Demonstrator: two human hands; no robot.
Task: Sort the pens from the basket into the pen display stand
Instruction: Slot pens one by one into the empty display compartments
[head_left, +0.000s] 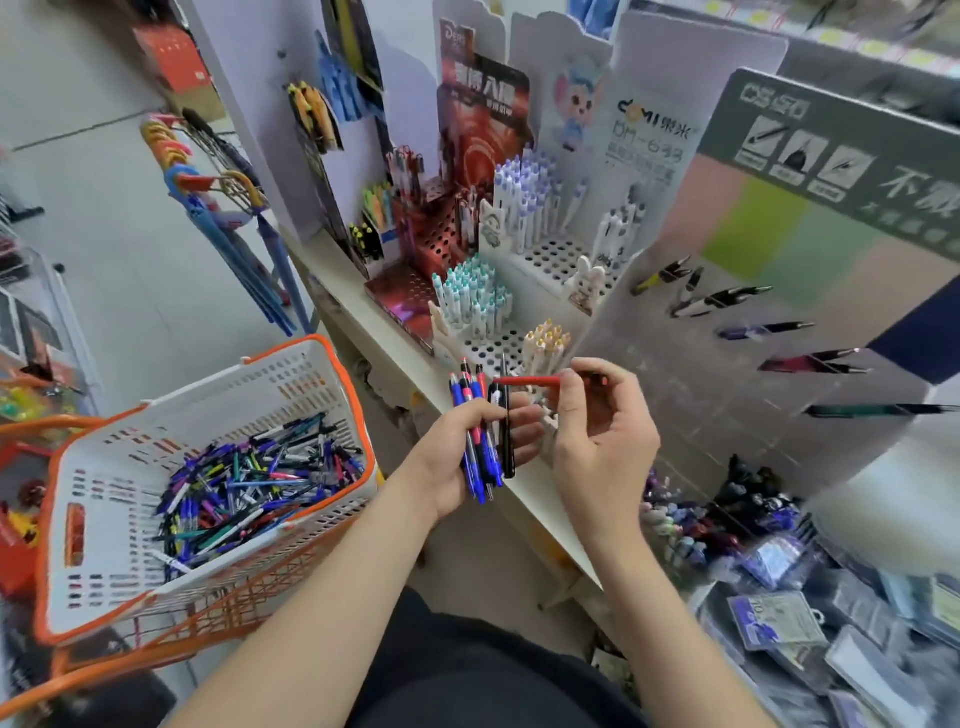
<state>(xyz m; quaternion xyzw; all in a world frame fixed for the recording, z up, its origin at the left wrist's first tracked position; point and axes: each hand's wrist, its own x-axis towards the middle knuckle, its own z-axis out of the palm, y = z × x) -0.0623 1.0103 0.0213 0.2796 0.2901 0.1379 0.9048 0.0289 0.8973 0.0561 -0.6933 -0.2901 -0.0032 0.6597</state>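
The right hand (597, 431) pinches a single red pen (527, 381) between thumb and forefinger near one end. The other fingers are loosely curled and hold nothing, and the pen lies level, pointing left across the top of the other hand. The left hand (447, 460) is closed round a bundle of pens (485, 457), blue, red and black, standing roughly upright in the fist with their tips showing above the fingers. These pens look light, stiff and smooth-barrelled, so one is easy to carry in a fingertip pinch, but a loose fistful could well slide or fan out if the grip slackens. To seat a pen, a hold nearer mid-barrel would probably steer its tip better than a pinch at the very end. Just beyond the right hand rises the grey display stand (701, 395), where a few pens (722, 300) already stick out of its sloped face, well apart from one another. Whether its holes are tight cannot be told. Beside it stand white perforated racks (558, 254) packed with white pens. Down to the left, the white basket (156, 431) with an orange rim holds a tangled heap of pens (249, 488), most of the job by the look of it.
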